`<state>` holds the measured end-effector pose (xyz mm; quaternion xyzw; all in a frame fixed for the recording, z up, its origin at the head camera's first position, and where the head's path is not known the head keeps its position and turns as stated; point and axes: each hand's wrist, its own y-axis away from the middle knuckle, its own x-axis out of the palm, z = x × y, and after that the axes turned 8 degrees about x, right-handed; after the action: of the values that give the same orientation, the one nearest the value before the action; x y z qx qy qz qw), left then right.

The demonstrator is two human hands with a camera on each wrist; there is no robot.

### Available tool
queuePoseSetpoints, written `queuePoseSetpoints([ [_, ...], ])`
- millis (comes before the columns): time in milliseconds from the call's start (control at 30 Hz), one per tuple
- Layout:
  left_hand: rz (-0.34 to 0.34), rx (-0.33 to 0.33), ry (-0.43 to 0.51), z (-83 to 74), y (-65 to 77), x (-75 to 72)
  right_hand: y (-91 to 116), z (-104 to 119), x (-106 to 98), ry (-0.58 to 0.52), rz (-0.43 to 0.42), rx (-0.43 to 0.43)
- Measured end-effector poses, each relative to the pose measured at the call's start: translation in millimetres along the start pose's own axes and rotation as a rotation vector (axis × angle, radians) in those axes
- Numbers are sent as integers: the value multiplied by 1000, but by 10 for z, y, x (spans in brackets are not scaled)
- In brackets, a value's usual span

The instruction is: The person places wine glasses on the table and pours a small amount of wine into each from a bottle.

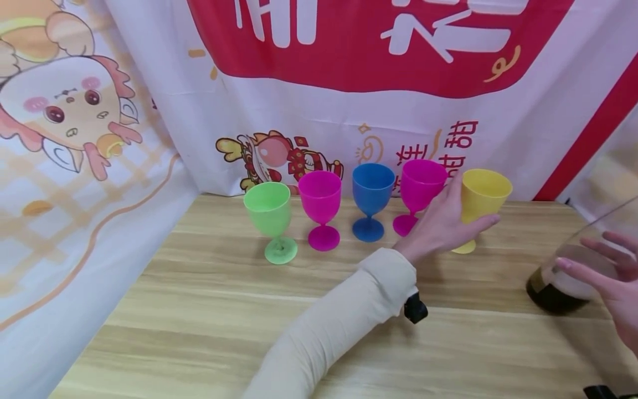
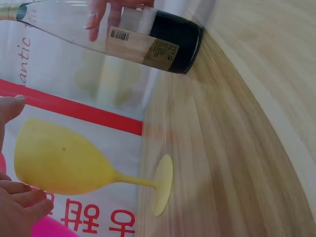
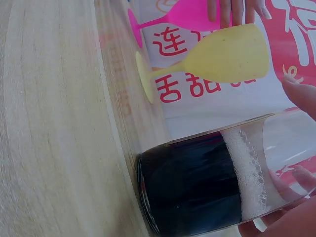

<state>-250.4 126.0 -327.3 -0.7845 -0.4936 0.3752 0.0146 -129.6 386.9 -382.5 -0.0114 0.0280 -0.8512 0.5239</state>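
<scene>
A yellow plastic goblet [image 1: 485, 194] stands upright at the right end of a row of goblets. My left hand [image 1: 441, 221] is beside it, fingers extended along its left side and thumb spread in front. The left wrist view shows the thumb apart from the yellow goblet [image 2: 64, 158]; finger contact is hard to tell. At the right, a clear glass bottle [image 1: 555, 293] stands on the table, with dark liquid and foam low inside it. My right hand [image 1: 615, 282] is around the bottle [image 3: 192, 182] with spread, loosely bent fingers, its thumb off the glass.
Left of the yellow goblet stand a magenta goblet [image 1: 423, 180], a blue goblet [image 1: 371, 188], another magenta goblet [image 1: 320, 199] and a light green goblet [image 1: 269, 208]. A printed cloth [image 1: 319, 111] hangs right behind the row. The wooden table [image 1: 199, 321] extends toward me.
</scene>
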Motion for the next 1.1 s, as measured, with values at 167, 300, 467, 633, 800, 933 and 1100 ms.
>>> queuePoseSetpoints([
  [167,-37,-48,-17,-32,-60,79,13,-29,-35,-36,33,-8],
  [300,-65,-81,-33,-36,-109,117,14,-48,-43,-58,45,-8],
  [467,-84,-163,-50,-52,-176,158,12,-58,-54,-61,53,-3],
  [633,-106,-231,-46,-75,-243,220,5,-66,-62,-75,65,5],
  [800,-126,-228,-80,-96,-299,262,13,-64,-51,2,46,12],
  [933,-117,-210,-99,-99,-301,263,23,-54,-41,32,34,15],
  [1100,-107,-190,-103,-104,-278,243,33,-45,-22,86,-37,15],
])
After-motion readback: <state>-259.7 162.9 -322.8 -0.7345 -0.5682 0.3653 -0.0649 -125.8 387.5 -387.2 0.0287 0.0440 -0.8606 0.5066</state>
